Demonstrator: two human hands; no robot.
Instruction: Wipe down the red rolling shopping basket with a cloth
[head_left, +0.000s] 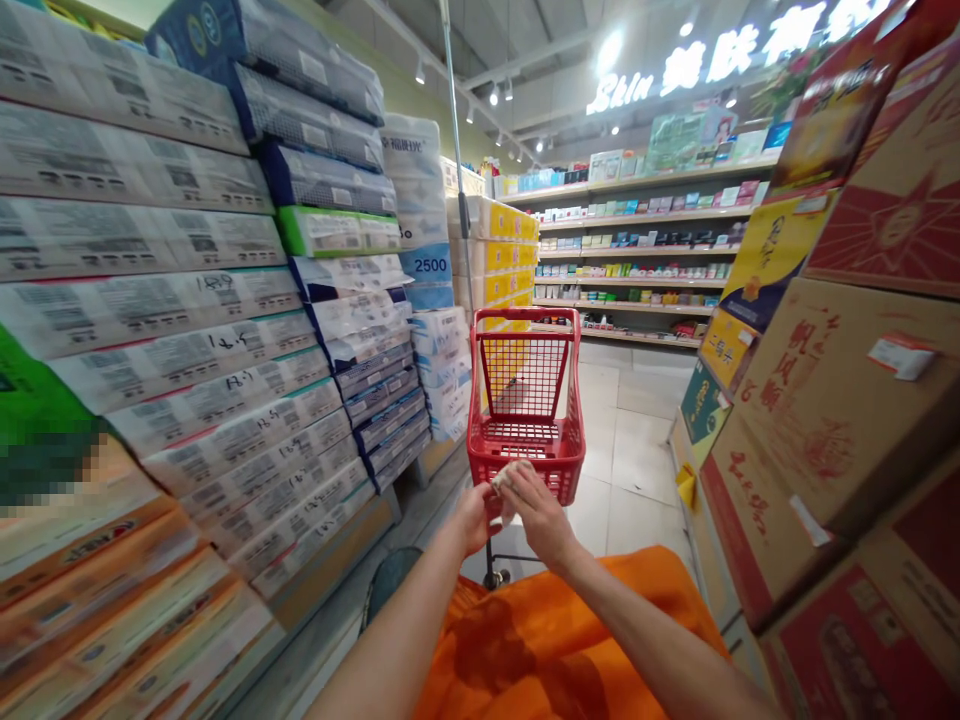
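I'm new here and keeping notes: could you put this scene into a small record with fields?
Place: shop aisle with a pale tiled floor
Hands: left hand and right hand close together, holding a crumpled pale item, material unclear
Ahead: red shopping cart
Left side: stacked wrapped packs
Right side: stacked cardboard boxes
Background: stocked shelves below a lit sign

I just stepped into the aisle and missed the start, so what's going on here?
A person in orange clothing holds a small crumpled pale item between the left hand and right hand; exactly what it is isn't clear. A red shopping cart stands just ahead. Wrapped packs are stacked on the left, cardboard boxes on the right.
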